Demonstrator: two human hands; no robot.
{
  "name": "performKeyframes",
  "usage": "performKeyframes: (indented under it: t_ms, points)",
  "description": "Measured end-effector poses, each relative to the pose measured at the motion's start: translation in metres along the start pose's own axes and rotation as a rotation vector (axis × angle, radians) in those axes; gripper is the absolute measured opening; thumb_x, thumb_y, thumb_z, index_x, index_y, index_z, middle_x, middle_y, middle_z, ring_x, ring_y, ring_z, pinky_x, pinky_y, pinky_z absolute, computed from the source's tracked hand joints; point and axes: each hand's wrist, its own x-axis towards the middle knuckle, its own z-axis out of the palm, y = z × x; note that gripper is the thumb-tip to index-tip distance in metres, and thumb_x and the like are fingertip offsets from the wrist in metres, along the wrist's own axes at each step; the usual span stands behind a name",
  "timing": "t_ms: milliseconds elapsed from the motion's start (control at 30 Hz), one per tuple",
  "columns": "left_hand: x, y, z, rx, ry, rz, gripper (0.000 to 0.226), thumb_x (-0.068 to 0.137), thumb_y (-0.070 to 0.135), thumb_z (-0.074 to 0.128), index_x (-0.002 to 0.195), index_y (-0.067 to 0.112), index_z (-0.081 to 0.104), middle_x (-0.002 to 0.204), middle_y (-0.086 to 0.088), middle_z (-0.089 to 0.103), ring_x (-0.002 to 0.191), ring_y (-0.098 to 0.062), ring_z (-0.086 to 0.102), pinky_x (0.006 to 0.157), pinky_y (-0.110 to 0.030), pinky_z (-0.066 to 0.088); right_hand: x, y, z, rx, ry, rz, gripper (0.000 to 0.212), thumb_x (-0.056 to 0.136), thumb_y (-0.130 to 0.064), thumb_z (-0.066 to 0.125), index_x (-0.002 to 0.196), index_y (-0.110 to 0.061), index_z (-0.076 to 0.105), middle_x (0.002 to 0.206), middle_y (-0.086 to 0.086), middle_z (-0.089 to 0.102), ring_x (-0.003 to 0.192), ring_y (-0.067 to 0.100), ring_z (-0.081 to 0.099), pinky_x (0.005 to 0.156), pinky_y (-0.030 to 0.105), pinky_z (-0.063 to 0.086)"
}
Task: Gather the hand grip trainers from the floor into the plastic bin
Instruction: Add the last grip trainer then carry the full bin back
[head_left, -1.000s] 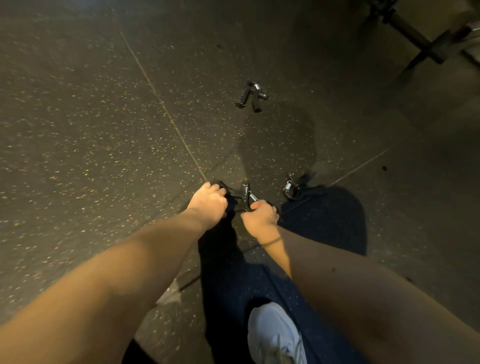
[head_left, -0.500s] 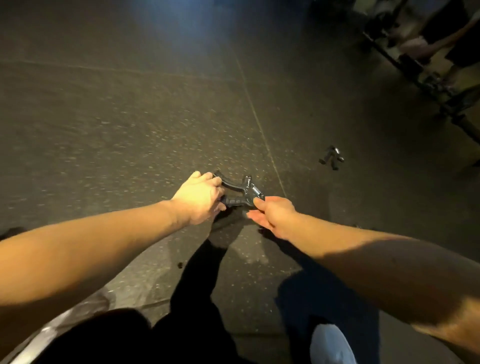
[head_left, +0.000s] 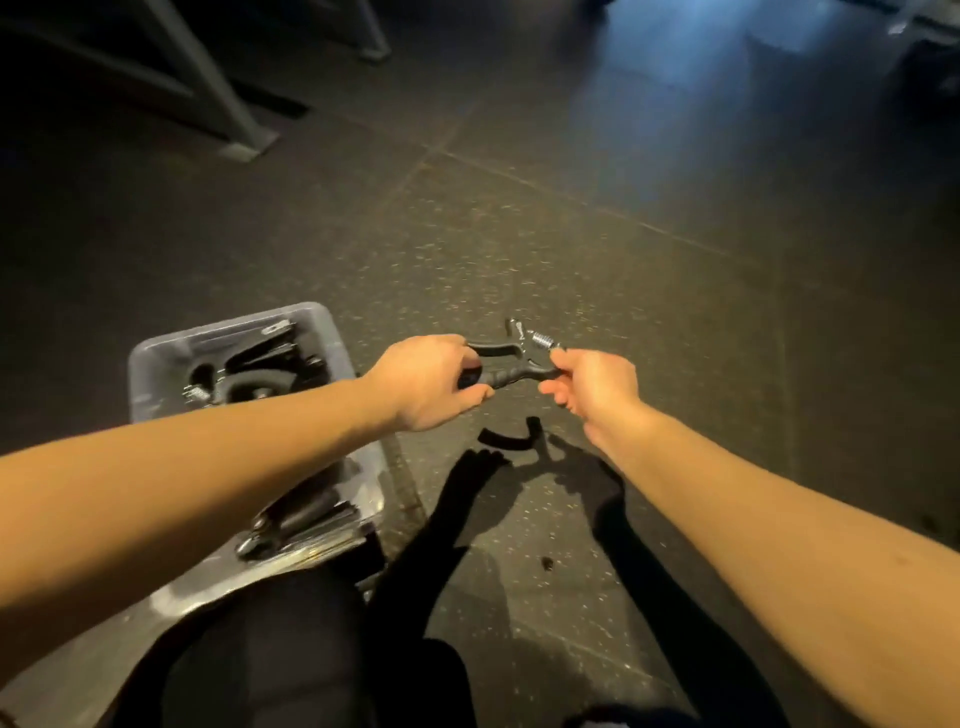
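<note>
Left hand (head_left: 431, 384) is gripping the hand grip trainer (head_left: 511, 361) by its handles; right hand (head_left: 592, 387) is pinching its spring end, above the floor (head_left: 623, 260), right of the plastic bin (head_left: 332, 338).

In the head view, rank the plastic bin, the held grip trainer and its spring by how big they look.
1. plastic bin, clearly largest
2. grip trainer
3. spring, smallest

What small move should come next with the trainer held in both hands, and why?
Probably swing the grip trainer left over the plastic bin and release. The left hand grips its handles, the right hand pinches its spring end, and the bin, holding other trainers, sits just left.
</note>
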Motion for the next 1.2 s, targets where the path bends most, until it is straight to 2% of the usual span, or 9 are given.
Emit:
performKeyframes:
  t_ms: [100, 200, 367, 467, 633, 733, 933, 1067, 1200]
  points:
    - [-0.041, -0.031, -0.013, -0.044, 0.033, -0.109, 0.039, 0.085, 0.066, 0.045, 0.074, 0.030, 0.049, 0.083, 0.005, 0.051, 0.077, -0.020, 0.057, 0.067, -0.039, 0.053, -0.004, -0.007, 0.038, -0.077, -0.184, -0.118, 0.021, 0.090, -0.009, 0.069, 0.108, -0.001, 0.065, 0.097, 0.020, 0.073, 0.052, 0.015, 0.067, 0.041, 0.020, 0.045]
    - [-0.089, -0.054, -0.025, -0.061, 0.075, -0.194, 0.047, 0.085, 0.069, 0.045, 0.089, 0.025, 0.063, 0.091, 0.007, 0.057, 0.081, -0.015, 0.058, 0.070, -0.037, 0.053, -0.012, 0.001, 0.072, -0.144, -0.395, -0.184, 0.019, 0.089, -0.012, 0.070, 0.105, -0.003, 0.063, 0.093, 0.016, 0.071, 0.063, 0.020, 0.071, 0.046, 0.025, 0.046]
    - [-0.165, -0.079, -0.025, -0.163, 0.067, -0.361, 0.037, 0.088, 0.046, 0.064, 0.118, 0.025, 0.065, 0.110, 0.008, 0.061, 0.096, -0.010, 0.058, 0.084, -0.031, 0.051, -0.038, 0.021, 0.123, -0.292, -0.664, -0.243, 0.020, 0.092, -0.014, 0.069, 0.107, -0.002, 0.063, 0.088, 0.015, 0.073, 0.066, 0.020, 0.073, 0.047, 0.024, 0.048]
    - [-0.207, -0.082, -0.010, -0.165, 0.057, -0.474, 0.034, 0.087, 0.041, 0.066, 0.115, 0.022, 0.067, 0.106, 0.006, 0.063, 0.093, -0.011, 0.059, 0.082, -0.031, 0.052, -0.051, 0.039, 0.151, -0.350, -0.737, -0.236, 0.023, 0.092, -0.012, 0.068, 0.112, -0.003, 0.060, 0.086, 0.014, 0.073, 0.066, 0.021, 0.074, 0.049, 0.025, 0.050]
    - [-0.245, -0.081, 0.014, -0.025, -0.029, -0.535, 0.044, 0.081, 0.059, 0.047, 0.097, 0.027, 0.071, 0.091, 0.007, 0.063, 0.084, -0.014, 0.060, 0.076, -0.037, 0.052, -0.068, 0.069, 0.179, -0.524, -0.777, -0.171, 0.023, 0.093, -0.014, 0.068, 0.111, -0.010, 0.054, 0.079, 0.017, 0.074, 0.066, 0.026, 0.074, 0.054, 0.031, 0.055]
    - [-0.248, -0.093, 0.023, 0.085, -0.042, -0.544, 0.039, 0.087, 0.057, 0.052, 0.107, 0.029, 0.069, 0.102, 0.006, 0.065, 0.096, -0.016, 0.061, 0.083, -0.037, 0.050, -0.068, 0.075, 0.191, -0.557, -0.779, -0.156, 0.022, 0.095, -0.013, 0.066, 0.112, -0.013, 0.052, 0.093, 0.018, 0.071, 0.061, 0.022, 0.073, 0.056, 0.030, 0.057]
    - [-0.233, -0.119, 0.041, 0.131, 0.021, -0.598, 0.038, 0.094, 0.048, 0.054, 0.130, 0.035, 0.060, 0.121, 0.010, 0.057, 0.118, -0.016, 0.045, 0.098, -0.036, 0.027, -0.057, 0.084, 0.215, -0.637, -0.697, -0.223, 0.022, 0.098, -0.018, 0.062, 0.114, -0.015, 0.047, 0.091, 0.017, 0.071, 0.056, 0.024, 0.073, 0.058, 0.034, 0.060]
    - [-0.231, -0.125, 0.052, 0.143, 0.049, -0.588, 0.034, 0.096, 0.047, 0.048, 0.124, 0.035, 0.063, 0.117, 0.011, 0.059, 0.118, -0.016, 0.046, 0.102, -0.036, 0.024, -0.050, 0.088, 0.224, -0.810, -0.643, -0.342, 0.028, 0.098, -0.027, 0.060, 0.121, -0.018, 0.047, 0.094, 0.012, 0.069, 0.053, 0.023, 0.072, 0.073, 0.045, 0.063]
    - [-0.235, -0.126, 0.060, 0.141, 0.123, -0.563, 0.042, 0.092, 0.056, 0.047, 0.123, 0.033, 0.062, 0.114, 0.012, 0.061, 0.114, -0.013, 0.048, 0.107, -0.035, 0.023, -0.055, 0.084, 0.224, -0.906, -0.702, -0.421, 0.039, 0.090, -0.038, 0.069, 0.118, -0.019, 0.052, 0.086, 0.006, 0.071, 0.052, 0.023, 0.072, 0.064, 0.042, 0.063]
